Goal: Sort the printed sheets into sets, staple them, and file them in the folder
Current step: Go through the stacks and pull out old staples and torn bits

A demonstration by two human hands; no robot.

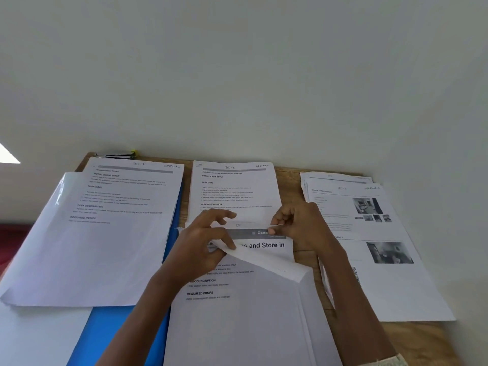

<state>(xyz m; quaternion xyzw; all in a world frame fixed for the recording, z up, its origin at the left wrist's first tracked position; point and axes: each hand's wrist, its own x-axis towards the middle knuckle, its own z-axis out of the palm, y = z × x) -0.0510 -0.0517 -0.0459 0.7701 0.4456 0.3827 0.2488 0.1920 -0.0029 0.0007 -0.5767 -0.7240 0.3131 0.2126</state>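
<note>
Printed sheets point(237, 307) stacked at the near middle of the wooden table point(289, 175), top sheet point(266, 260) bent over near its upper edge, left hand point(208, 241) pinching the bent corner, right hand point(298, 225) pinching the top edge, blue folder point(113, 334) just left under another pile point(105, 233), stapler point(116, 155) at the far left corner

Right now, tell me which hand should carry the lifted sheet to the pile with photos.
Right, probably. The right hand pinches the top edge of the sheet and sits beside that pile; the left hand would have to cross over.
</note>
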